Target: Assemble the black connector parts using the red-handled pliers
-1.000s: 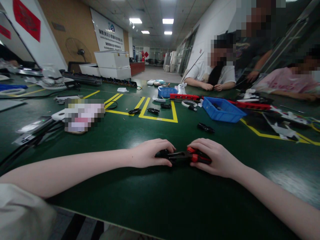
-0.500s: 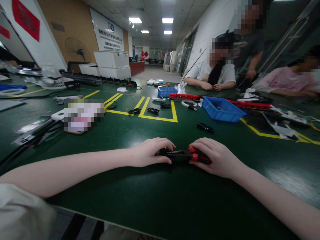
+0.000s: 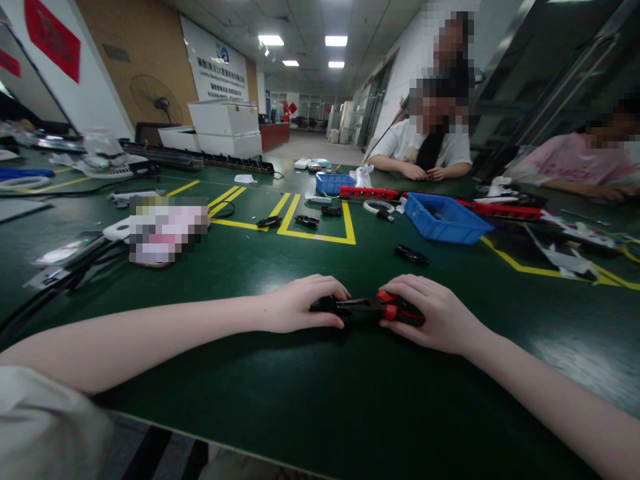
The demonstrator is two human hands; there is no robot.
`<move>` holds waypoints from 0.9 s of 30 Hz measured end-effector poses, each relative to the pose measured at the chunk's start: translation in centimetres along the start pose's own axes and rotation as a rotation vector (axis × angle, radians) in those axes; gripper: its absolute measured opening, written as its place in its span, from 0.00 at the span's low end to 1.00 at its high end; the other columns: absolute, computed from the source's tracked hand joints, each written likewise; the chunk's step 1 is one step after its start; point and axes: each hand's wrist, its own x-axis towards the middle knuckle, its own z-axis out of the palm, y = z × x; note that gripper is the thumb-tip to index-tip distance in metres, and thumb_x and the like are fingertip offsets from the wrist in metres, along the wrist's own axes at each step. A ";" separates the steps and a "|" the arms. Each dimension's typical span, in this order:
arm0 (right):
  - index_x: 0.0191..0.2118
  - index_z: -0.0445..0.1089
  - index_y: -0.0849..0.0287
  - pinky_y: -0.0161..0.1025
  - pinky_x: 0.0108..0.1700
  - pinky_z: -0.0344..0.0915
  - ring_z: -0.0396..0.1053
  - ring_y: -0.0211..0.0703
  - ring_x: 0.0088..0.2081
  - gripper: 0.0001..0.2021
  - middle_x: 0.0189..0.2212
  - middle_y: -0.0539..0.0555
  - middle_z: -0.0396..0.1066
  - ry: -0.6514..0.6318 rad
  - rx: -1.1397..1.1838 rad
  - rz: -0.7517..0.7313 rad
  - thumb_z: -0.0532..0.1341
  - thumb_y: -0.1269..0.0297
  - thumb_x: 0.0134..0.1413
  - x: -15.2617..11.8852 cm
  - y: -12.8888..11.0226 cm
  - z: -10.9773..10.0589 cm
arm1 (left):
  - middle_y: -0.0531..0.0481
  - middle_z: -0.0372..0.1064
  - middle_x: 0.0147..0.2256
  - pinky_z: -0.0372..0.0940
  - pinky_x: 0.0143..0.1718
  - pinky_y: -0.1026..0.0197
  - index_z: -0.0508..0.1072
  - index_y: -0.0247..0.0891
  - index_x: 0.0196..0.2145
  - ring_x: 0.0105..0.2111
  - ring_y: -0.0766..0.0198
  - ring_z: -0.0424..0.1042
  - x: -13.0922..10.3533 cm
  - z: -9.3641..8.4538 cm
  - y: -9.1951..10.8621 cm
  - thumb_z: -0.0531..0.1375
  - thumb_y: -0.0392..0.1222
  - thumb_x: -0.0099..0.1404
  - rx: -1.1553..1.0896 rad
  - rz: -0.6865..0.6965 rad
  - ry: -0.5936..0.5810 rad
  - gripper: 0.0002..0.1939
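My right hand (image 3: 430, 312) is wrapped round the red and black handles of a pair of needle-nose pliers (image 3: 391, 308). The jaws of the pliers point left and reach a small black part (image 3: 326, 305), which my left hand (image 3: 309, 303) pinches between thumb and fingers. The part's kind is hard to make out, since my fingers cover much of it. Whether the jaws grip it or only touch it, I cannot tell. Both hands are low over the green table (image 3: 300, 387). Beyond my right hand lies a loose black piece (image 3: 411, 255).
Farther off, several black pieces (image 3: 307, 221) lie around yellow tape lines. Two blue bins (image 3: 447, 223) stand near red strips (image 3: 373, 193). At left are a phone-like object (image 3: 167, 230) and black cables (image 3: 75, 277). Across the table sits a person in white (image 3: 400, 147), with others nearby.
My right hand and the pliers have shifted very slightly, and the handles look a little turned. My left hand stays in place. A standing person in the background has moved left.
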 end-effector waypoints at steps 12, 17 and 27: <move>0.49 0.68 0.59 0.43 0.39 0.75 0.74 0.48 0.39 0.17 0.40 0.59 0.75 0.025 -0.046 -0.029 0.63 0.54 0.60 -0.2 -0.3 -0.1 | 0.42 0.70 0.54 0.65 0.53 0.55 0.70 0.38 0.49 0.53 0.55 0.71 -0.1 -0.1 0.0 0.62 0.45 0.70 0.046 -0.020 0.004 0.13; 0.48 0.68 0.59 0.43 0.39 0.75 0.74 0.47 0.38 0.17 0.40 0.59 0.75 0.040 -0.067 -0.027 0.63 0.54 0.60 -0.1 -0.4 0.1 | 0.42 0.71 0.53 0.65 0.52 0.54 0.70 0.38 0.48 0.52 0.55 0.71 0.0 -0.1 -0.2 0.63 0.45 0.70 0.063 -0.013 0.017 0.13; 0.48 0.69 0.61 0.44 0.38 0.73 0.74 0.48 0.38 0.17 0.40 0.60 0.76 0.067 -0.120 -0.048 0.64 0.54 0.59 0.2 -0.4 -0.1 | 0.43 0.71 0.51 0.65 0.53 0.54 0.70 0.38 0.46 0.51 0.55 0.71 0.1 -0.1 -0.4 0.63 0.45 0.69 0.051 0.003 0.012 0.12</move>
